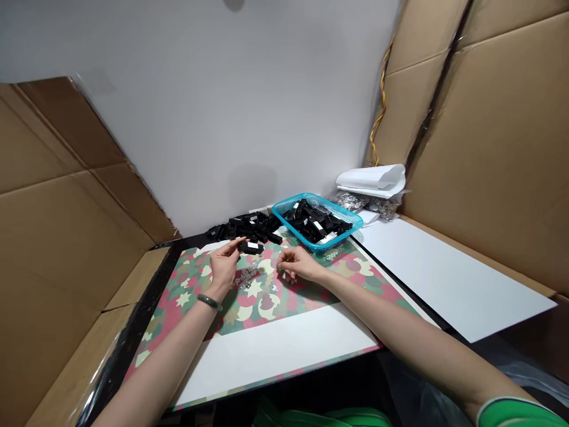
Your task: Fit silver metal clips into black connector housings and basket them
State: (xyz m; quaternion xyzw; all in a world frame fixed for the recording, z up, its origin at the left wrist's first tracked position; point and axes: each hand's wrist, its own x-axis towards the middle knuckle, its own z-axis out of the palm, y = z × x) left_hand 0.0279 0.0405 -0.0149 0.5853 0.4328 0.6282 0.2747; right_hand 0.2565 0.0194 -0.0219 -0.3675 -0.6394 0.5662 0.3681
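Note:
My left hand (224, 265) is raised over the patterned mat (271, 309), pinching a black plastic part (250, 247) with a white label between its fingertips. My right hand (299, 265) hangs low over the mat, its fingertips drawn together; nothing held shows between them. Between my hands lies a small scatter of silvery metal pieces (246, 276). A heap of similar black parts (248, 226) sits just beyond my left hand. More fill a turquoise plastic basket (316, 222) beyond my right hand.
Two clear bags of small metal pieces (351, 201) and folded white paper (372, 179) lie behind the basket. A white board (444, 273) lies to the right. Cardboard sheets (489, 148) line both sides, and a white wall stands behind.

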